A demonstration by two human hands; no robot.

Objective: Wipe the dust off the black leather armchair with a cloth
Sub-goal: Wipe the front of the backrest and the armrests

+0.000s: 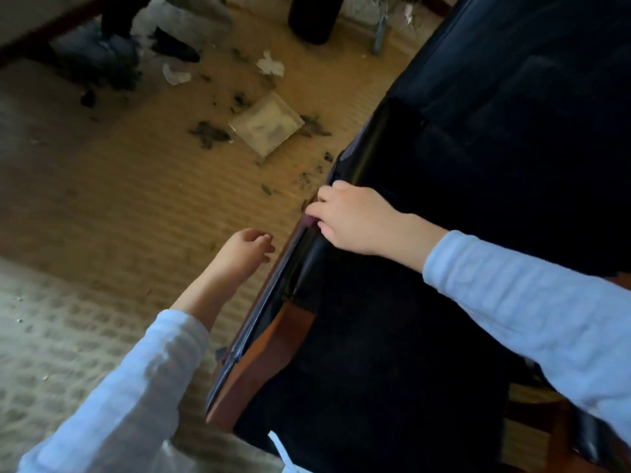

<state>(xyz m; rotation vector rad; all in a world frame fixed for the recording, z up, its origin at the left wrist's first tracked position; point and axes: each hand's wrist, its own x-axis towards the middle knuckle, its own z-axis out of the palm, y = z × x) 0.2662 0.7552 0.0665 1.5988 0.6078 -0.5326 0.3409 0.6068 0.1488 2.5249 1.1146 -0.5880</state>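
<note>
The black leather armchair point(478, 165) fills the right side, with a padded black armrest point(316, 257) on a reddish wooden frame point(269, 346). My right hand point(355, 220) lies on the armrest's outer edge, fingers curled over it. Under the fingertips shows a small piece of dark maroon cloth point(310, 220); most of it is hidden by the hand. My left hand point(246, 247) hangs in the air left of the armrest, fingers loosely curled, holding nothing. The view is blurred.
Straw matting covers the floor to the left, strewn with dark debris point(210, 133), a flat clear packet point(266, 126) and crumpled white tissues point(269, 64). A dark cylinder point(312, 18) stands at the back. A patterned rug point(51, 336) lies at lower left.
</note>
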